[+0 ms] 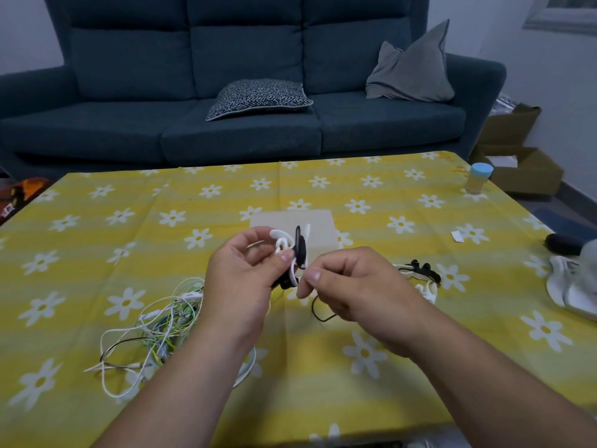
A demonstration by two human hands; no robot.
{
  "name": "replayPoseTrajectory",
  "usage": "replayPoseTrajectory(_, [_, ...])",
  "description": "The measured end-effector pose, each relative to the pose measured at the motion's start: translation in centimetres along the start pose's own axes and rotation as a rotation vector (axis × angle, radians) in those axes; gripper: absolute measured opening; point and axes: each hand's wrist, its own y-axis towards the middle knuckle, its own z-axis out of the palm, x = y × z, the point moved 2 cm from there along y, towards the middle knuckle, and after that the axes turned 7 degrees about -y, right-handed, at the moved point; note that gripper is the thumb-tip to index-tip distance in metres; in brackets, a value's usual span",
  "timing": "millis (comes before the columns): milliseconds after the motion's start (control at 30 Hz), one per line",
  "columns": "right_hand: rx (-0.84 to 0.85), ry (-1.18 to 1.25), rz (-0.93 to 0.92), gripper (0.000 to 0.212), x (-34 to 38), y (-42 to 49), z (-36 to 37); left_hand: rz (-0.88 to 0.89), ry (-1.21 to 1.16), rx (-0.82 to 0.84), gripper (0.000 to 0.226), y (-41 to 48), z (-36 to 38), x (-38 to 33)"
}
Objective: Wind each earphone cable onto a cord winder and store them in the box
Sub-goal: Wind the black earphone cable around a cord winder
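Right hand (349, 286) grip pinches black cable (318, 314) | left hand (242, 279) grip holds white winder (279, 236)

Cord winder (280, 244), white, raised before me, black cable (300, 253) partly wound on. Tangled white-green earphones (161, 321) lie to my left. Grey box (321, 223) behind.

Close together, left hand (240, 279) and right hand (352, 286), fingers (312, 275) pinching.

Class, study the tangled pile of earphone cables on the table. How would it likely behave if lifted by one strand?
The cable pile would probably be floppy: its thin strands lie in loose loops. One strand would likely drag others along, since they cross and tangle. It looks light, being thin wire.
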Motion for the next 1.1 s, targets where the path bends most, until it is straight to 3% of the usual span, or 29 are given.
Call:
replayPoseTrajectory(67, [-0.021, 0.039, -0.008, 0.035, 0.0, 0.0, -0.4, 0.051, 0.105, 0.057, 0.028, -0.1, 0.2, 0.1])
replayPoseTrajectory(233, [-0.144, 0.064, -0.076, 0.020, 0.0, -0.1, -2.6, 0.019, 0.192, 0.170, 0.029, -0.1, 0.2, 0.5])
replayPoseTrajectory(400, [-0.273, 0.248, -0.084, 0.020, 0.0, -0.2, -4.2, 0.016, 0.227, 0.226, 0.031, -0.2, 0.3, 0.1])
replayPoseTrajectory(567, [-0.484, 0.009, -0.184, 0.021, 1.0, -0.6, -4.9, -0.034, 0.139, 0.344, 0.034, -0.7, 0.8, -0.7])
replayPoseTrajectory(700, [-0.543, -0.120, -0.146, 0.021, 1.1, -0.2, -4.7, -0.158, -0.022, 0.428, 0.031, -1.2, 1.0, -1.1])
replayPoseTrajectory(867, [-0.442, -0.113, 0.026, 0.021, -0.4, 0.6, -3.6, -0.209, -0.164, 0.383, 0.035, -1.4, 1.1, -1.7])
replayPoseTrajectory(1100, [-0.031, -0.146, 0.113, 0.028, -1.2, 0.8, 0.3, -0.104, -0.232, 0.027, 0.034, -0.4, 0.3, -1.2])
